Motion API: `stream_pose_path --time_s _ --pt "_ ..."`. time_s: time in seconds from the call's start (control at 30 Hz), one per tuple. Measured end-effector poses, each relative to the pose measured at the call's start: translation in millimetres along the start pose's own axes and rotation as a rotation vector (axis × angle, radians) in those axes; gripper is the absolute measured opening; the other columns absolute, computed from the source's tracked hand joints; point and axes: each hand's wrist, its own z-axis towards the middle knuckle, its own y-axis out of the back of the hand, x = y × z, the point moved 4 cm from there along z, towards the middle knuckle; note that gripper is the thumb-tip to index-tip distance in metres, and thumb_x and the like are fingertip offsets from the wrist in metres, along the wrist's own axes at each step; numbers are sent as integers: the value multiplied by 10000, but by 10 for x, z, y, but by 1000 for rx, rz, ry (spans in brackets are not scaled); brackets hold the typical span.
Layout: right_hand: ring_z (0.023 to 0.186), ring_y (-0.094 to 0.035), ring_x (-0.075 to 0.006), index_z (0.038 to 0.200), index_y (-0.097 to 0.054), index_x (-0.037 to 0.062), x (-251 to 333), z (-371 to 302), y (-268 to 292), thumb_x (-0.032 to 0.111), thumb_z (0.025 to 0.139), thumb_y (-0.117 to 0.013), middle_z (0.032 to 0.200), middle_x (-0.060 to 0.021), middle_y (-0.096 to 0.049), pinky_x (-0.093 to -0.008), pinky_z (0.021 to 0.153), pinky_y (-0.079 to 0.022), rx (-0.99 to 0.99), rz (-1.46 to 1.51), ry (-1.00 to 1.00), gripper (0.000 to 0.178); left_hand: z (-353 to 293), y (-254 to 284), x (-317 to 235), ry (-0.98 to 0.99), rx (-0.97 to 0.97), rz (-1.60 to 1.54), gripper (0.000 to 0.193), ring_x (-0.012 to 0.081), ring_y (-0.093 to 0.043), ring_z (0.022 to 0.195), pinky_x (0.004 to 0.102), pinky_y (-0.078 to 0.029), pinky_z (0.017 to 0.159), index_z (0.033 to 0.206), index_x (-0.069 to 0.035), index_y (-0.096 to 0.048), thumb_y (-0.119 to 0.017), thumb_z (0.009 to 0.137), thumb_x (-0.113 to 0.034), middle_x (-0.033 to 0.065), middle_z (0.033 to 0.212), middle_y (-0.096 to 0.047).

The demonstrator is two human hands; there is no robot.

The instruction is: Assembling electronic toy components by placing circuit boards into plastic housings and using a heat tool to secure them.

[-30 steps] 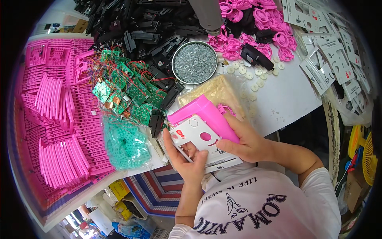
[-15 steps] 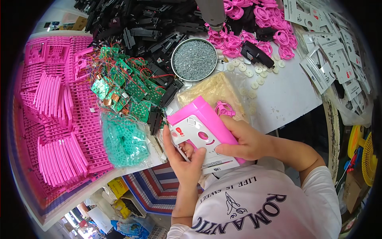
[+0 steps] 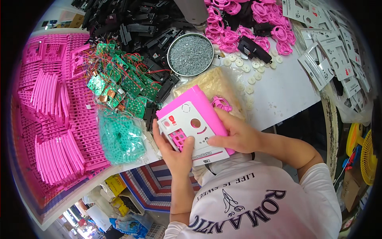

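Both hands hold a pink plastic casing (image 3: 197, 95) tilted in front of my body. A white printed panel (image 3: 186, 121), with a round hole and a square cutout, lies over its face. My left hand (image 3: 176, 158) grips the left side, thumb on the panel near the cutout and fingers along the edge. Closed round the right edge, my right hand (image 3: 241, 136) presses its thumb on the panel's lower part. Pink lattice shows through the cutout. Just beyond my right fingers, a pink ring-shaped part (image 3: 222, 104) lies on a plastic-wrapped yellowish package (image 3: 215, 77).
A metal bowl of small screws (image 3: 190, 55) stands beyond the package. Green circuit boards (image 3: 133, 85) with wires, a bag of teal parts (image 3: 121, 139) and stacked pink panels (image 3: 59, 157) lie left. Pink rings (image 3: 229, 40), a black part (image 3: 254, 51) and white panels (image 3: 338, 59) lie right.
The white panel now sits more squarely over the pink casing, and pink lattice fills its cutout. My left fingers have moved from under the panel to its left edge.
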Motion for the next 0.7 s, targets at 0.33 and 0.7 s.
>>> stream_pose_path --time_s 0.33,0.7 --pt "1074 -631 -137 1256 -509 -36 -25 -223 73 23 852 -741 1130 -134 -650 -294 903 -548 37 68 -170 470 78 23 39 -108 -95 -52 967 262 -443 1337 390 -346 1129 1540 50 -216 -784 783 -145 184 1475 -396" --pt "1130 -631 -166 1401 -421 -32 279 -225 -61 -7 868 -697 1223 -128 -645 -326 993 -494 174 -78 -151 601 34 59 93 -49 -59 -245 889 232 -468 1311 375 -413 1073 1549 48 -179 -710 890 -224 174 1473 -413"
